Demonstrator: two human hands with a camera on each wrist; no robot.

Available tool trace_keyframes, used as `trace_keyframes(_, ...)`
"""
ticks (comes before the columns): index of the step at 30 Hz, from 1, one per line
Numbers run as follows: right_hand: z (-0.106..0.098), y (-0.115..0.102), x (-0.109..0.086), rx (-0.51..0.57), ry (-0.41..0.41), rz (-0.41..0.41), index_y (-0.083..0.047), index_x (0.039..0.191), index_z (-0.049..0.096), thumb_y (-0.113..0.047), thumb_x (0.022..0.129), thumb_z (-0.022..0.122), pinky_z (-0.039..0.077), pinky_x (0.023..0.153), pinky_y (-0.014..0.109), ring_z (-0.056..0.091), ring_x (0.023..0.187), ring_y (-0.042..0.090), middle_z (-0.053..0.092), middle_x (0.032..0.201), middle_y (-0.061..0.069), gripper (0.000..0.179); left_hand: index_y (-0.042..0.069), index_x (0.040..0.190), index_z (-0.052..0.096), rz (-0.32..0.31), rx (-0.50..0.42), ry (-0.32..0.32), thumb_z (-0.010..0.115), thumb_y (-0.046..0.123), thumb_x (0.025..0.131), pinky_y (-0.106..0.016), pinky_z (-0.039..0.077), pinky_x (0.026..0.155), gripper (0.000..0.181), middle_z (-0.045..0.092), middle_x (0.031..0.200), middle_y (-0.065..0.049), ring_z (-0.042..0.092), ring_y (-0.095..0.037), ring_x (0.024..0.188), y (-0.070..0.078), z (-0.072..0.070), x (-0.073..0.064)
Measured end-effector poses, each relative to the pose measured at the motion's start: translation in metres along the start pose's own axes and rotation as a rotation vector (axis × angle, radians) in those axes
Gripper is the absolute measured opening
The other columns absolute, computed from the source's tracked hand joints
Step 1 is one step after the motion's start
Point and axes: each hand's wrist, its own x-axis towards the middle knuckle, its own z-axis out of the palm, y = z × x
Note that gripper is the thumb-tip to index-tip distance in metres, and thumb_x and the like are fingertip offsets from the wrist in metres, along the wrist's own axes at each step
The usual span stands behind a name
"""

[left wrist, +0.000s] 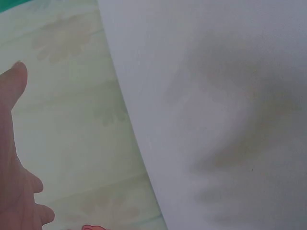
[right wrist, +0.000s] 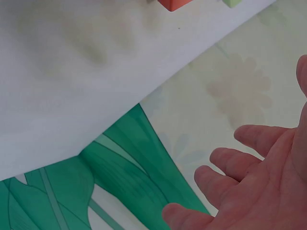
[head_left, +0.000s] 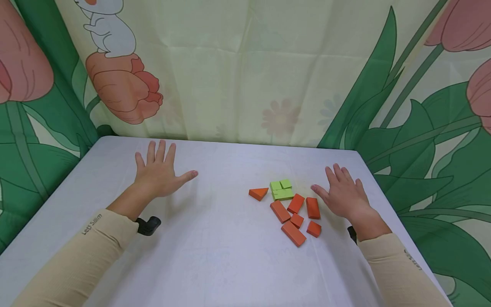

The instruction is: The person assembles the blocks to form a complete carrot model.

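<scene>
Beige sleeves [head_left: 76,260] are flanking orange building blocks [head_left: 297,220] and green building blocks [head_left: 282,195], which are lying on the white-covered table [head_left: 215,260] near the right hand [head_left: 345,194] and well apart from the left hand [head_left: 156,175], both hovering empty with thumbs spread wide.

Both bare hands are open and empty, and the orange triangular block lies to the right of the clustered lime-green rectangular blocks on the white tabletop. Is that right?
Not quite: the orange triangular block lies to the left of the lime-green rectangular blocks, as the head view shows. The rest is correct.
</scene>
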Motion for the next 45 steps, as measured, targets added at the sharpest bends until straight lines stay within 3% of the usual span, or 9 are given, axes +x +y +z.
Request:
trace_keyframes(9, 0.001, -0.002, -0.001, 0.007, -0.002, 0.002, 0.009, 0.153, 0.023, -0.051, 0.099, 0.053, 0.013, 0.105, 0.075, 0.011, 0.142, 0.055, 0.014, 0.157, 0.036, 0.086, 0.0, 0.159, 0.002, 0.021, -0.014, 0.007, 0.035, 0.086, 0.085, -0.071, -0.013, 0.106, 0.118, -0.009, 0.162, -0.029, -0.016, -0.047, 0.146, 0.006, 0.002, -0.002)
trace_keyframes(13, 0.003, -0.001, -0.004, 0.037, 0.009, -0.031, 0.009, 0.153, 0.024, -0.048, 0.098, 0.056, 0.015, 0.106, 0.075, 0.014, 0.142, 0.054, 0.016, 0.157, 0.035, 0.085, -0.002, 0.158, 0.008, 0.12, -0.077, 0.055, 0.049, 0.077, 0.088, -0.072, -0.002, 0.109, 0.114, -0.001, 0.163, -0.028, -0.005, -0.046, 0.149, 0.021, 0.007, -0.005)
trace_keyframes(19, 0.009, 0.0, -0.016, 0.202, 0.006, -0.112, 0.006, 0.154, 0.028, -0.039, 0.095, 0.066, 0.03, 0.104, 0.068, 0.023, 0.142, 0.051, 0.021, 0.158, 0.03, 0.084, -0.003, 0.156, 0.021, 0.306, -0.245, 0.096, 0.072, 0.059, 0.084, -0.062, 0.018, 0.114, 0.108, 0.015, 0.163, -0.022, 0.014, -0.041, 0.149, 0.061, 0.024, -0.01)
trace_keyframes(24, 0.015, -0.002, -0.028, 0.328, -0.004, -0.134, 0.002, 0.154, 0.031, -0.036, 0.093, 0.071, 0.037, 0.102, 0.064, 0.029, 0.141, 0.048, 0.029, 0.157, 0.026, 0.082, 0.002, 0.156, 0.026, 0.389, -0.395, 0.038, 0.083, 0.045, 0.081, -0.05, 0.03, 0.113, 0.104, 0.022, 0.163, -0.015, 0.023, -0.034, 0.147, 0.094, 0.044, -0.014)
trace_keyframes(31, 0.022, -0.009, -0.046, 0.419, 0.011, -0.181, -0.001, 0.15, 0.04, -0.026, 0.088, 0.078, 0.046, 0.096, 0.06, 0.043, 0.131, 0.045, 0.045, 0.147, 0.023, 0.076, 0.006, 0.153, 0.036, 0.426, -0.511, -0.068, 0.086, 0.035, 0.081, -0.043, 0.037, 0.11, 0.092, 0.04, 0.154, -0.009, 0.038, -0.026, 0.141, 0.131, 0.067, -0.017)
trace_keyframes(40, 0.041, -0.015, -0.058, 0.492, -0.041, -0.226, -0.003, 0.144, 0.05, -0.016, 0.082, 0.084, 0.054, 0.084, 0.043, 0.059, 0.105, 0.027, 0.063, 0.112, 0.006, 0.072, 0.007, 0.149, 0.044, 0.481, -0.556, -0.184, 0.083, 0.03, 0.084, -0.041, 0.042, 0.106, 0.079, 0.049, 0.147, -0.008, 0.048, -0.025, 0.133, 0.163, 0.09, -0.01)
trace_keyframes(45, 0.047, -0.019, -0.061, 0.541, -0.092, -0.209, -0.006, 0.142, 0.053, -0.017, 0.082, 0.084, 0.055, 0.079, 0.034, 0.06, 0.101, 0.023, 0.066, 0.112, 0.003, 0.068, 0.007, 0.147, 0.048, 0.532, -0.561, -0.25, 0.082, 0.027, 0.086, -0.038, 0.042, 0.106, 0.073, 0.054, 0.143, -0.008, 0.05, -0.023, 0.13, 0.174, 0.101, -0.002)
